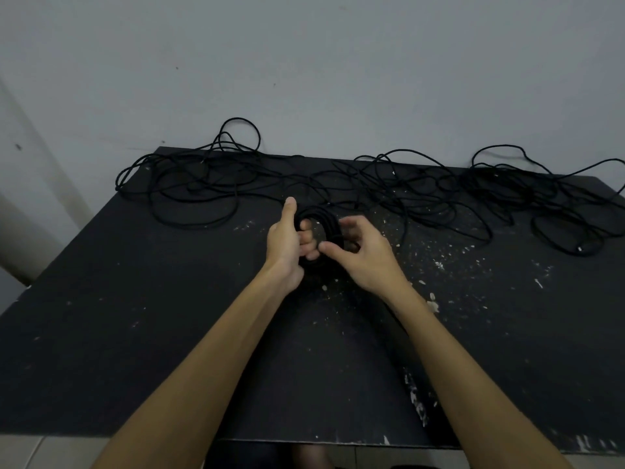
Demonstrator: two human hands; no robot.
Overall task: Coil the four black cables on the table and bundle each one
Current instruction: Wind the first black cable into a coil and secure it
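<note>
A black coiled cable (326,221) is held upright over the middle of the black table (135,316). My left hand (287,245) grips the coil with its fingers curled through the loop and its thumb pointing up. My right hand (363,255) is at the coil's right side with its fingers curled around the strands there; the exact grip is partly hidden. Loose black cables lie tangled along the far edge: one heap at the left (189,177), one in the middle right (406,187), one at the far right (558,204).
A grey wall stands right behind the table. Some cable loops rise against the wall and hang past the table's left and right far corners. White flecks and scuffs mark the tabletop (436,265). The table's front edge (338,441) runs close under my forearms.
</note>
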